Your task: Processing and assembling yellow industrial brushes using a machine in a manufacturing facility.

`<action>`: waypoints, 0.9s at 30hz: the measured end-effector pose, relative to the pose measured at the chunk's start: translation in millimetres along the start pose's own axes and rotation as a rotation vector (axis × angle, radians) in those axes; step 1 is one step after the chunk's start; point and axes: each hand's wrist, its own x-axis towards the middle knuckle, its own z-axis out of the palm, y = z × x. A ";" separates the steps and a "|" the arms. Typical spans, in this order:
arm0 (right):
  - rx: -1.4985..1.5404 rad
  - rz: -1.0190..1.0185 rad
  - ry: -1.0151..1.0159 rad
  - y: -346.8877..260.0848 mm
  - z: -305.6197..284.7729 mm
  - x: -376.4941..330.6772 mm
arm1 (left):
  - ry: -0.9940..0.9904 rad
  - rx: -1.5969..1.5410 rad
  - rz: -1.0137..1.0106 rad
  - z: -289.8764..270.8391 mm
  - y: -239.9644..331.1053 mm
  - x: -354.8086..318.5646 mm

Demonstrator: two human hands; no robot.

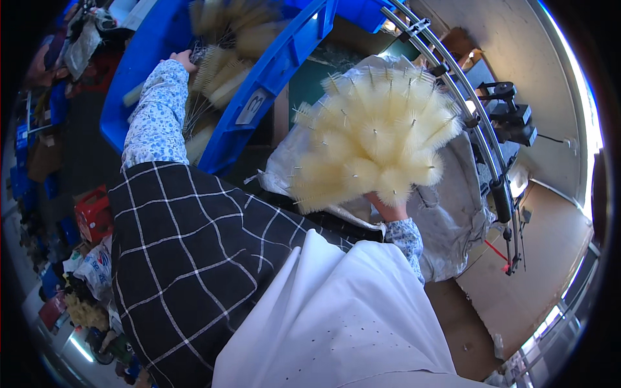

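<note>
A big bunch of cream-bristled bottle brushes (375,132), wire tips pointing up and outward, stands over a whitish plastic sack. My right hand (388,208) is closed around it from below; the bristles cover most of the fingers. My left hand (184,59) reaches into a blue plastic crate (132,77) on the left. Its fingers are curled beside the wire stems of more bottle brushes (226,81) lying there in loose bundles. What lies between those fingers is too hidden to make out.
The wrinkled sack (453,213) spreads under the bunch. A curved double metal rail (482,123) runs along the right, with a black machine part (511,113) behind it. A cardboard sheet (530,271) lies lower right. On the far left stands a red stool (94,213).
</note>
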 end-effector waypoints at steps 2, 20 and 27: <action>-0.077 0.003 0.120 19.9 17.0 3.9 | -0.001 -0.036 -0.023 -7.7 -1.8 -11.6; 0.424 -0.006 -0.024 -48.8 -98.9 68.2 | 0.590 -0.792 0.393 -77.2 -69.7 -146.3; 0.255 0.051 -0.056 -34.1 -90.2 88.7 | 0.866 -0.007 0.719 -133.8 112.4 -343.3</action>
